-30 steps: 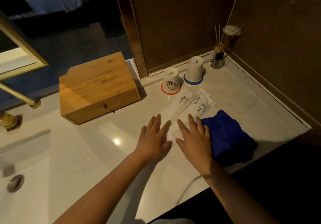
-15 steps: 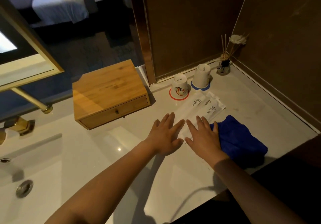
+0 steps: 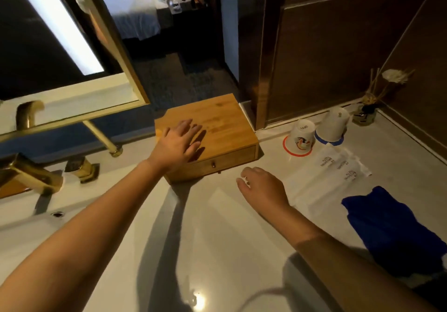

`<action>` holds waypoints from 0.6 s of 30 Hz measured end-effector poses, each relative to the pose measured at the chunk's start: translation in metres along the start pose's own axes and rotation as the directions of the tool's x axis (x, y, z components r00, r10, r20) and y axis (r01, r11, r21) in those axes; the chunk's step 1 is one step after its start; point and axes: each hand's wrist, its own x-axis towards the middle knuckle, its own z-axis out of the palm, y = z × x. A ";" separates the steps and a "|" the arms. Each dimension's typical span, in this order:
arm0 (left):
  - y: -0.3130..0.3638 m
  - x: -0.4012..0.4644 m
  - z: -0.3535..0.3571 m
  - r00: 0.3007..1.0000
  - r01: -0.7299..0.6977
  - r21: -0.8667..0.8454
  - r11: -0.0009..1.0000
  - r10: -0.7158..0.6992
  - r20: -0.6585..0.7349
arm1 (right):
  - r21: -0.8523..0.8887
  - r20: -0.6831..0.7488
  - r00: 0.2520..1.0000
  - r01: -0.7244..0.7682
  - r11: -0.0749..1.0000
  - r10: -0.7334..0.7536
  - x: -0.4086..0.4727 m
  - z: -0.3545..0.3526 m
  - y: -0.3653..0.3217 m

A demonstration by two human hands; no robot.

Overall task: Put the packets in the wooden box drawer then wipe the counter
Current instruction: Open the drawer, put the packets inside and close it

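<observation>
Drawer [image 3: 219, 164] shut, small knob [image 3: 213, 165] showing at the near face of the wooden box [image 3: 217, 127]. Left hand [image 3: 177, 143] spread flat on the box lid, fingers wide, holding nothing. Right hand [image 3: 262, 186] low over the counter [image 3: 217, 239] just near and right of the knob, fingers loosely curled, empty as far as can be seen. Packets [image 3: 333, 173] lying flat on the counter further right, just near the two upturned cups [image 3: 302, 135], untouched; blue cloth [image 3: 387, 224] bunched nearer still, at the right edge.

Likely step: opening the drawer. Best done by pressing down firmly with the left palm so the light box cannot slide toward the near edge, then pinching the knob between right thumb and forefinger. Straight pull along the drawer's own line, slow at first, stopping short of full travel so it cannot drop out. Enough opening for the long packets to lie flat inside. Probably slippery, thin wrappers: sliding them to the counter edge or lifting by one corner, not scraping at the middle. Cloth left where it lies until the packets are in.
</observation>
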 end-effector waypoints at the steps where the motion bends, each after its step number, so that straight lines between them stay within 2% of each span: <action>1: -0.007 0.004 0.006 0.999 0.015 -0.004 1.000 -0.015 0.037 | 0.012 0.014 1.000 -0.020 1.000 0.019 0.009 0.005 -0.006; 4: -0.016 0.009 0.019 0.996 0.030 -0.030 0.999 -0.028 0.083 | 0.058 0.050 0.996 -0.082 0.995 0.079 0.030 0.017 -0.019; 7: -0.021 0.011 0.023 0.999 0.023 -0.049 0.999 -0.021 0.043 | 0.109 0.100 0.984 -0.160 0.981 0.149 0.049 0.027 -0.031; 9: -0.021 0.012 0.024 1.000 0.013 -0.046 0.999 -0.013 0.014 | 0.179 0.190 0.956 -0.256 0.950 0.222 0.065 0.038 -0.038; 11: -0.021 0.013 0.025 1.000 0.013 -0.041 0.999 -0.013 0.003 | 0.348 0.286 0.914 -0.380 0.857 0.288 0.080 0.049 -0.043; 14: -0.023 0.014 0.027 1.000 0.005 -0.058 0.998 -0.006 -0.009 | 0.602 0.427 0.849 -0.524 0.603 0.311 0.085 0.052 -0.047; 16: -0.025 0.015 0.027 1.000 0.005 -0.071 0.997 -0.006 -0.013 | 0.647 0.466 0.836 -0.545 0.534 0.288 0.083 0.053 -0.045; 18: -0.027 0.016 0.028 1.000 0.009 -0.074 0.997 -0.010 -0.020 | 0.695 0.412 0.856 -0.516 0.500 0.311 0.081 0.060 -0.042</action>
